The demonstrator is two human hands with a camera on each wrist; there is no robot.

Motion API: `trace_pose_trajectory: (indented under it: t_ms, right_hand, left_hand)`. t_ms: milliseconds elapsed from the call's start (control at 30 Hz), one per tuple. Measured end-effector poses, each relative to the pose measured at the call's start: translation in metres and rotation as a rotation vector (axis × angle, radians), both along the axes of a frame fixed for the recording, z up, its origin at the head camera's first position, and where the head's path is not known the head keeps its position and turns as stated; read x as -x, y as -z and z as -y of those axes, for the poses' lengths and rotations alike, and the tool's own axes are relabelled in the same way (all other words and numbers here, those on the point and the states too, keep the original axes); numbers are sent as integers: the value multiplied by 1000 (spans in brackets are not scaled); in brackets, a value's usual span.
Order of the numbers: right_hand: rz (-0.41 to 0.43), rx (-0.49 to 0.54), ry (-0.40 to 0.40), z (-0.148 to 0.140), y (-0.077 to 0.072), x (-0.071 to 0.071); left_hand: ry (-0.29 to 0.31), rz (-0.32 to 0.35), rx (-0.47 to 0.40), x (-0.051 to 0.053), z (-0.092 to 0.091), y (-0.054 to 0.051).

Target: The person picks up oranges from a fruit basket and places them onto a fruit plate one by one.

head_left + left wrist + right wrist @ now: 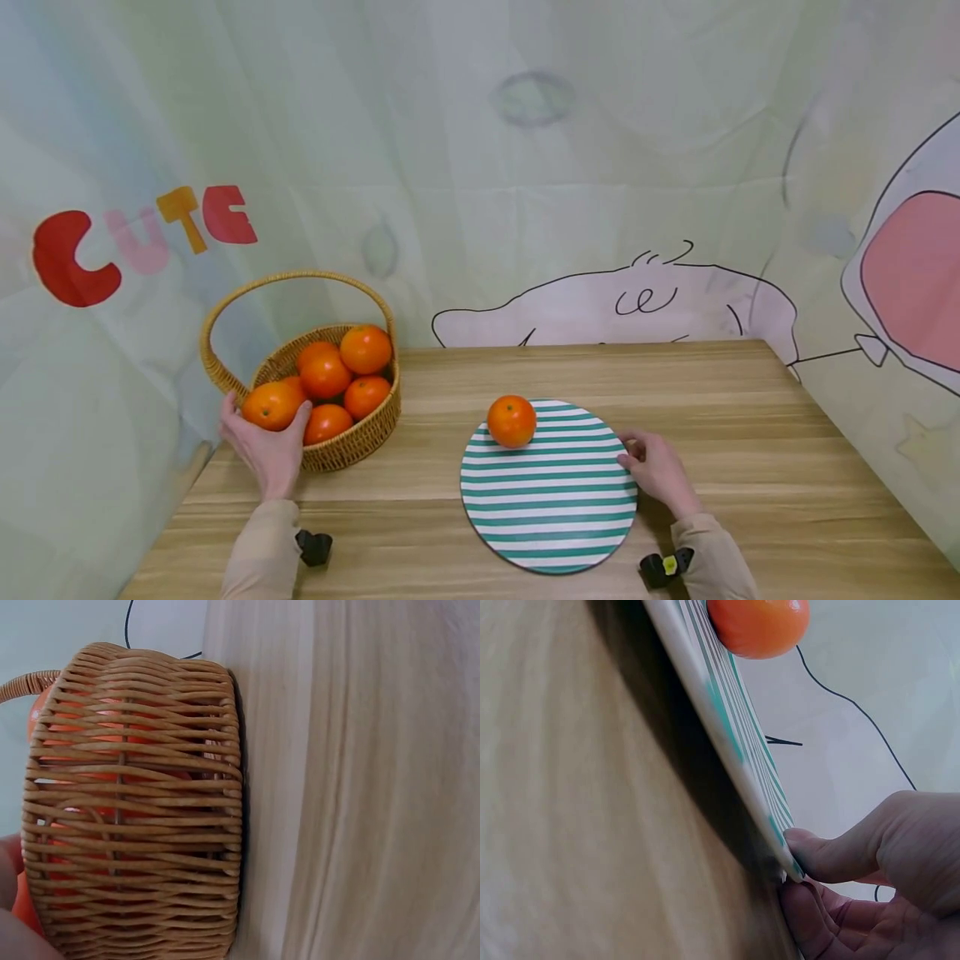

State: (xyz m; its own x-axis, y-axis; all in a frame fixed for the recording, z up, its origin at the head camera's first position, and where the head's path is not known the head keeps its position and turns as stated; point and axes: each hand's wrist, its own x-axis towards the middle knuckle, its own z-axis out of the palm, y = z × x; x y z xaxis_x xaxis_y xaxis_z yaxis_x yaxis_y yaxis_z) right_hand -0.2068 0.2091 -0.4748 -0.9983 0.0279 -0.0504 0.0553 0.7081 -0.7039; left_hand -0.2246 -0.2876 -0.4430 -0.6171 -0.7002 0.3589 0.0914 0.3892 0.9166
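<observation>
My left hand [272, 452] holds an orange [272, 406] at the near left side of a wicker basket [352, 446], thumb on one side and fingers on the other. Several more oranges lie inside the basket, below its arched handle. In the left wrist view the woven wall [142, 802] hides most of the fruit. My right hand [662, 473] pinches the right rim of a round, flat plate [551, 508] with green and white stripes. The right wrist view has the thumb [821, 855] on top of the rim and fingers beneath. A single orange [512, 422] sits near the plate's far left edge.
Everything stands on a wood-grain table [420, 517]. Behind it hangs a pale printed curtain [450, 167] with cartoon drawings and coloured letters. The basket's tall handle [300, 275] arches above the fruit. Black camera mounts [313, 547] are on both wrists.
</observation>
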Motion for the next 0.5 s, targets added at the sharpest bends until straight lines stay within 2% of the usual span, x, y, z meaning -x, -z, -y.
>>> trace_pose_trajectory:
  t_ms: [233,500]
  right_hand:
    - [-6,-7,2,0,-1,0]
    - [9,-5,0,0,-1,0]
  left_hand:
    - [8,-1,32,0,0,0]
    - [10,18,42,-5,-4,-3]
